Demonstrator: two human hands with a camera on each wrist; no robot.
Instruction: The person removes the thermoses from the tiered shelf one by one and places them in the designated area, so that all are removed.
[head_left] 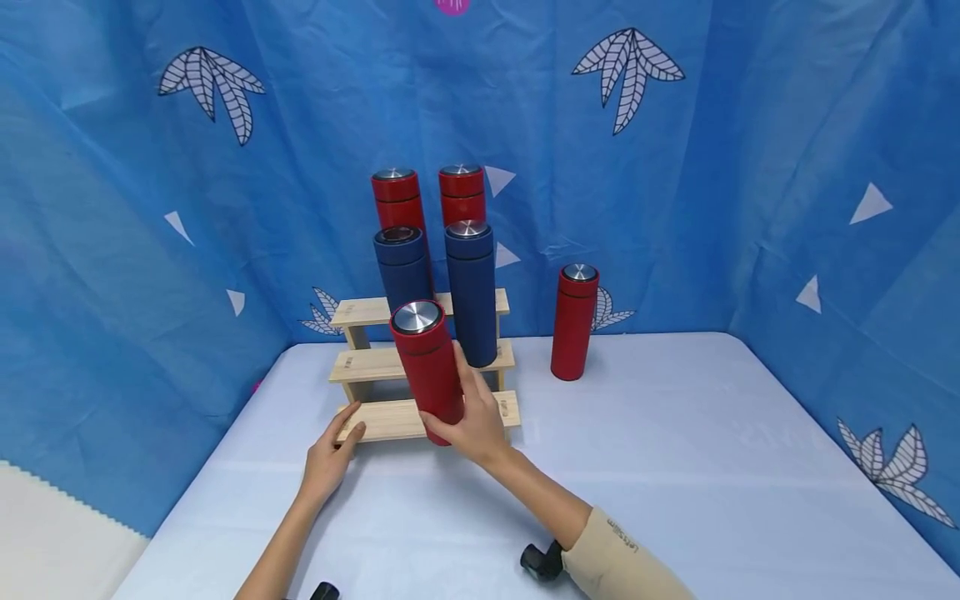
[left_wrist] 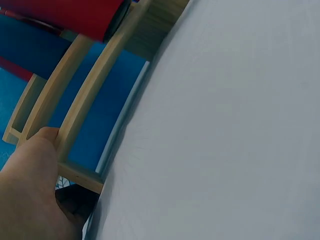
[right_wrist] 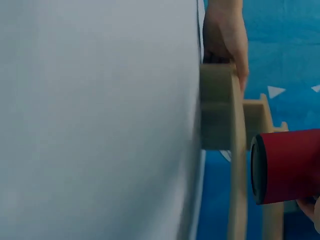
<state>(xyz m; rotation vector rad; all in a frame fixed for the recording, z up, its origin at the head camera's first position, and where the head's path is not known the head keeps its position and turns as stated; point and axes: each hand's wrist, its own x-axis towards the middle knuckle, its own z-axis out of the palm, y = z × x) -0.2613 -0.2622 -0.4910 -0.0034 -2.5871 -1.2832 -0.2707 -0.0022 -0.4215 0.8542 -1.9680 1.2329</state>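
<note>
Bracing left hand (head_left: 327, 462): your fingers and thumb hold the left end of the three-step, pale wooden stand (head_left: 357, 392); ease that hold, and a knock could slide it across the white-covered bench (head_left: 675, 467).
Right hand (head_left: 476, 425): your fingers and thumb are wrapped about a red, cylindrical bottle with a silver-topped lid (head_left: 426, 367); a loose grip on its side could let it slip.
Lowest step (head_left: 386, 421): the held bottle hangs over this plank, its base apart from the wood in the right wrist view; lowered tilted, or too near the front edge, it could topple towards you.
Middle step (head_left: 360, 367): a dark blue, cylindrical bottle (head_left: 403, 271) and its blue neighbour (head_left: 471, 292) stand just behind; reaching too deep could strike either.
Lone red bottle (head_left: 575, 325): it stands upright on the bench, right of the stand; a wide swing of your right arm could tip it.
Top step (head_left: 360, 312): the left red bottle (head_left: 397, 200) and right red bottle (head_left: 462, 187) stand behind the blue; a jolt passed back could unseat them.
</note>
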